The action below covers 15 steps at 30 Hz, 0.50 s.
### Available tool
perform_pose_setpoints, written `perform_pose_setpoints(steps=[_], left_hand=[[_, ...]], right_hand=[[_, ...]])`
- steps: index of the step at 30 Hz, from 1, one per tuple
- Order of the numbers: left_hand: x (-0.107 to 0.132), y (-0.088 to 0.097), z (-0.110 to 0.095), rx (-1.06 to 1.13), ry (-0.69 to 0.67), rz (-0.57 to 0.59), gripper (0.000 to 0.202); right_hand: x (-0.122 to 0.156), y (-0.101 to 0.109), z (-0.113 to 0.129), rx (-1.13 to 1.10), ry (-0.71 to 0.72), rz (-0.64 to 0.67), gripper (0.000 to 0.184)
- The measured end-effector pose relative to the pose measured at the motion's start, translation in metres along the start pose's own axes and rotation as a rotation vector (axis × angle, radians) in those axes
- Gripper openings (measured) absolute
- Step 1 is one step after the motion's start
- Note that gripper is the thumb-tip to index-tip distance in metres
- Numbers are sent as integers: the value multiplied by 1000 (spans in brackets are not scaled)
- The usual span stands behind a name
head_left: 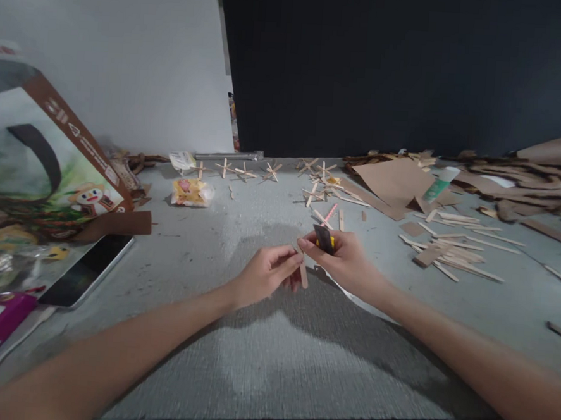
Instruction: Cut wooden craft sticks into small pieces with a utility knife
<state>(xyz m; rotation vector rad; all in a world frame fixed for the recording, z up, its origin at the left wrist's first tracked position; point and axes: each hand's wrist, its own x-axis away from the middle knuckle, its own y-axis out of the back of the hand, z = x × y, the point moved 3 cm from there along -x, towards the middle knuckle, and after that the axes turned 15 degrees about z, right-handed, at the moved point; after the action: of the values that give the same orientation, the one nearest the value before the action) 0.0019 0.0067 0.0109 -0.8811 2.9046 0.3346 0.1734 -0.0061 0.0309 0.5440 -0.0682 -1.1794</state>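
My left hand [263,273] pinches a short wooden craft stick [302,269] held upright over the grey mat [275,362]. Close against it, my right hand [348,262] is closed round a small cutter with a dark blade and yellow body [324,238], its blade near the top of the stick. Both hands meet at the table's middle, just above the mat's far edge.
Loose wooden sticks [454,246] and cardboard pieces [391,182] lie at the right, with a green-and-white glue tube [440,183]. Star-shaped stick pieces [245,171] line the back. A phone [87,269], a printed box [41,157] and a snack packet [191,192] sit at the left.
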Motion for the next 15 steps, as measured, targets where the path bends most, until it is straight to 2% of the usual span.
perform_pose_setpoints(steps=[4,6,12,15], left_hand=[[1,6,0,-17,-34,-151,49],[0,8,1,17,-43,-174,46],[-5,14,11,142,15,-52,53],[-3,19,14,123,68,-46,51]], right_hand=[[0,2,1,47,-25,107,42],[0,3,2,93,-35,163,41],[2,5,2,273,-4,312,38],[3,3,-1,320,-4,338,34]])
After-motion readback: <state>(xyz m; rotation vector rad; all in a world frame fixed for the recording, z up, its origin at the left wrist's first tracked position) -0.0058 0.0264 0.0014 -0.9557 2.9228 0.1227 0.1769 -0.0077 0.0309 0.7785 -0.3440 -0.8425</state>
